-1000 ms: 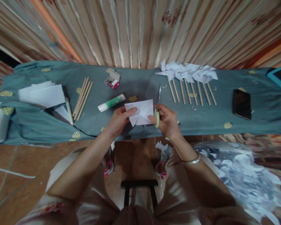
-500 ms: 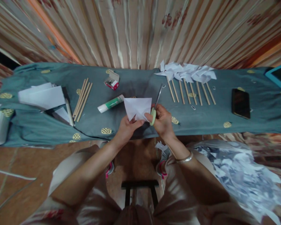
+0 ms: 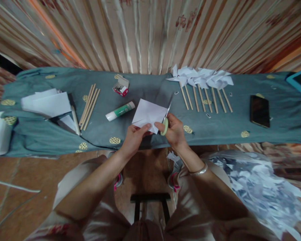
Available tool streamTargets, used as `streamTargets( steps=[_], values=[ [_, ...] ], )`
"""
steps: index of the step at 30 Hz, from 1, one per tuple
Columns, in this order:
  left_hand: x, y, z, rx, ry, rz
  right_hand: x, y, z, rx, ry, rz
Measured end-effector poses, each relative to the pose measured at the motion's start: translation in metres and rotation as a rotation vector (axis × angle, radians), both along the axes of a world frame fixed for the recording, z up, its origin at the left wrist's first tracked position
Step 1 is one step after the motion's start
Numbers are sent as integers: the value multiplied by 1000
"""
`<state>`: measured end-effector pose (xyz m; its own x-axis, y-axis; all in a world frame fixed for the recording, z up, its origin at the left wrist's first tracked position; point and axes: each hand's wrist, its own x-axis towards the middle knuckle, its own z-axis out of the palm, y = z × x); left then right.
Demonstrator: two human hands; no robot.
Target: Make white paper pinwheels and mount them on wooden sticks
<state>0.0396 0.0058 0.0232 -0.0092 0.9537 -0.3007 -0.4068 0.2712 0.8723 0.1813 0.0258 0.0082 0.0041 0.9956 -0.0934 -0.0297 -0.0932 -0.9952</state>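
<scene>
The left hand (image 3: 133,139) is closed on a white square of paper (image 3: 149,112), pinching its near edge with the thumb on top and the other fingers mostly hidden beneath. The right hand (image 3: 175,132) grips a pair of scissors (image 3: 165,126) by the pale green handles, its thumb over the paper's near right corner; the blades point away from the person, beside the paper's right edge, and whether they are apart I cannot tell. The paper is held above the near side of the cloth-covered bench (image 3: 223,130), between the two hands, with thin lines near its left corner that may be cuts or folds. Just left of it lies a green and white glue stick (image 3: 120,111), and behind that an open red box (image 3: 121,87) of small metal pieces. Farther left are some wooden sticks (image 3: 89,107) and a pile of white paper (image 3: 48,103). Behind and to the right, paper pinwheels (image 3: 203,77) on sticks lie in a row, with a black phone (image 3: 259,111) well to their right. Below the bench at right sits a clear bag (image 3: 266,194) full of paper scraps
</scene>
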Motion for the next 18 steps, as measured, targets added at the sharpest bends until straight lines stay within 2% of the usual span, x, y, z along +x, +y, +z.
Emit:
streamTargets(
  steps=[6, 9, 13, 18],
  values=[
    [-2, 3, 3, -86, -32, 23, -4, -1, 5, -148, 200, 0],
    [-4, 7, 4, -45, -12, 35, -6, -4, 9, -181, 219, 47],
    [-15, 20, 10, 31, 34, 135, -6, -14, 17, -217, 183, 186],
    [-33, 38, 11, 68, 85, 277, -9, -32, 21, -252, 123, 445]
  ],
)
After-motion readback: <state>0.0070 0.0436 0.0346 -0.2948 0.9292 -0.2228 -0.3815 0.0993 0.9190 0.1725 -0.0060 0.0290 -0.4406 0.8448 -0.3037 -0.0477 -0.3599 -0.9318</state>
